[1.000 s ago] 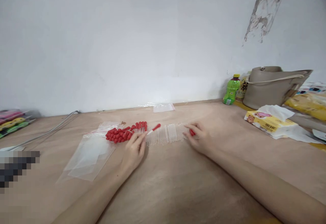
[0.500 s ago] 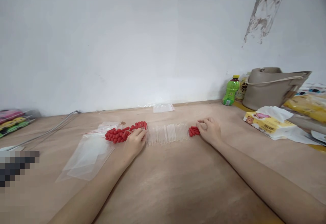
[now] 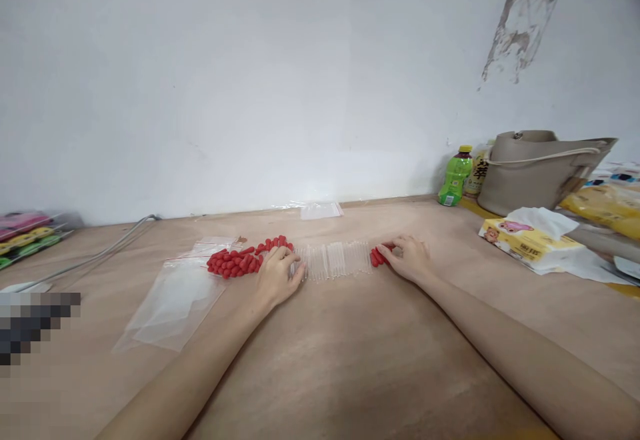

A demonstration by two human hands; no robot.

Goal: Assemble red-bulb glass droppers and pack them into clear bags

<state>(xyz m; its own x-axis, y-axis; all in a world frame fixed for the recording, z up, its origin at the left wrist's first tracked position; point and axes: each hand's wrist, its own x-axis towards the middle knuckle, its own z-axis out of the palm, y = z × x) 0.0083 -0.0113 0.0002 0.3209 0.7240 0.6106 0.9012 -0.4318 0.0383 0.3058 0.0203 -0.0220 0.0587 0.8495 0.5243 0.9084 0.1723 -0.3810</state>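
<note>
A row of thin clear sticks (image 3: 333,260) lies on the brown table (image 3: 350,347), between my two hands. My left hand (image 3: 280,275) rests over the row's left end, fingers bent and apart, beside a heap of red teardrop-shaped pieces (image 3: 233,263). At the row's right end, my right hand (image 3: 407,259) has its fingertips on a small group of red pieces (image 3: 376,257), partly covering them. Whether either hand grips a piece is too small to tell.
Clear zip bags (image 3: 173,300) lie at the left, another bag (image 3: 320,211) near the wall. A grey cable (image 3: 117,243) runs at far left. At right stand a green bottle (image 3: 455,177), a grey bag (image 3: 530,173) and a tissue pack (image 3: 533,240).
My left hand has moved right, onto the left end of the clear sticks, and its fingers have spread. My right hand has shifted slightly left, over more of the small red group.
</note>
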